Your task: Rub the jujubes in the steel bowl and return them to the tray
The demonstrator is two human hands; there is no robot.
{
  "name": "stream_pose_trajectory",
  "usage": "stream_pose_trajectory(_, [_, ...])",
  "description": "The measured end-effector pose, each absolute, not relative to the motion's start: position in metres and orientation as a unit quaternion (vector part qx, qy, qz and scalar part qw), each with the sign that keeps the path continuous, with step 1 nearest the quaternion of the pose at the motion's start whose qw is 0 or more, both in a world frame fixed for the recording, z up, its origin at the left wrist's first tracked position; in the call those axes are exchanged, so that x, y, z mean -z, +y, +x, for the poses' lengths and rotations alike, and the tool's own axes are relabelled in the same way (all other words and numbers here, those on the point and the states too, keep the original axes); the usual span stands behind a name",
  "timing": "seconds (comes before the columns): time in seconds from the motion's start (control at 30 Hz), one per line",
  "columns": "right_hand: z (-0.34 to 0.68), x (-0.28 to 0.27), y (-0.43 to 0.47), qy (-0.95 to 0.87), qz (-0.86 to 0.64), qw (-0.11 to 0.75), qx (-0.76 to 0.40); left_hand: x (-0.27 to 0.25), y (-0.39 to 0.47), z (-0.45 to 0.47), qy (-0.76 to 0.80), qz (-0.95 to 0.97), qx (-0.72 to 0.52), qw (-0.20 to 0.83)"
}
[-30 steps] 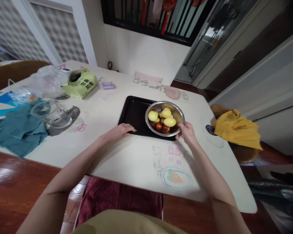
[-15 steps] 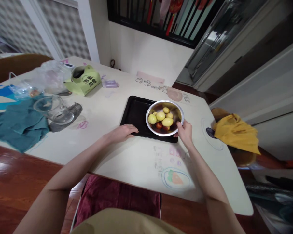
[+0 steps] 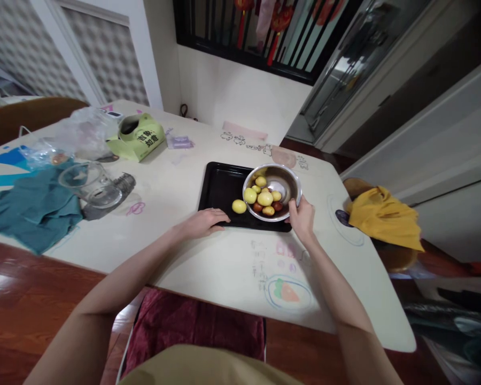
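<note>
My right hand (image 3: 302,216) grips the right rim of a shiny metal bowl (image 3: 293,184), thumb inside it. The bowl tilts to the left over a black baking tray (image 3: 221,187). Inside are several smooth, round yellow-green fruits (image 3: 265,199) and a few red-brown ones (image 3: 278,206); I cannot tell their exact kind. One yellow fruit (image 3: 239,206) lies on the tray just outside the bowl's left rim. At the tray's near left edge, my left hand (image 3: 206,222) holds on, fingers over the rim and thumb along the outside.
On the left of the white table (image 3: 176,187) are a clear glass jug (image 3: 90,184), a teal cloth (image 3: 36,208), a green paper box (image 3: 140,141), plastic bags (image 3: 84,131) and a small purple packet (image 3: 180,141). A yellow cloth (image 3: 385,219) hangs over a chair at right.
The bowl has tipped further left, and its fruits have shifted. One yellow fruit has come out onto the tray. Both hands keep their holds.
</note>
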State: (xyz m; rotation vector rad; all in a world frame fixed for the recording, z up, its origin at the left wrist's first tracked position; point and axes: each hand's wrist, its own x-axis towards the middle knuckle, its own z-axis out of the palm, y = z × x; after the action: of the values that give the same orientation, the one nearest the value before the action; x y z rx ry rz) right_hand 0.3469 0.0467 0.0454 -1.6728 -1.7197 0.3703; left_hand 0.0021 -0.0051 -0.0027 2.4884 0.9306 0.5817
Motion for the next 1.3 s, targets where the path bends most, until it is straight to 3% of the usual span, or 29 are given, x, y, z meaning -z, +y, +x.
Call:
stream_pose_trajectory(0.53, [0.341, -0.050, 0.041, -0.709, -0.640, 0.288, 0.074, 0.001, -0.005, 0.002, 0.342, 0.892, -0.210, 0.208])
stream_pose_trajectory(0.87, [0.348, -0.051, 0.044, -0.707, -0.640, 0.280, 0.106, -0.003, -0.004, 0.001, 0.370, 0.885, -0.195, 0.205])
stream_pose_trajectory(0.97, [0.348, -0.052, 0.045, -0.702, -0.646, 0.279, 0.106, -0.017, -0.025, 0.016, 0.390, 0.870, -0.243, 0.180])
stream_pose_trajectory(1.17, [0.353, -0.047, 0.052, -0.694, -0.650, 0.296, 0.092, -0.011, -0.106, 0.075, 0.012, 0.972, -0.226, 0.069])
stream_pose_trajectory(1.3, [0.360, -0.039, 0.055, -0.684, -0.659, 0.307, 0.069, 0.015, -0.127, 0.086, -0.038, 0.970, -0.236, 0.033])
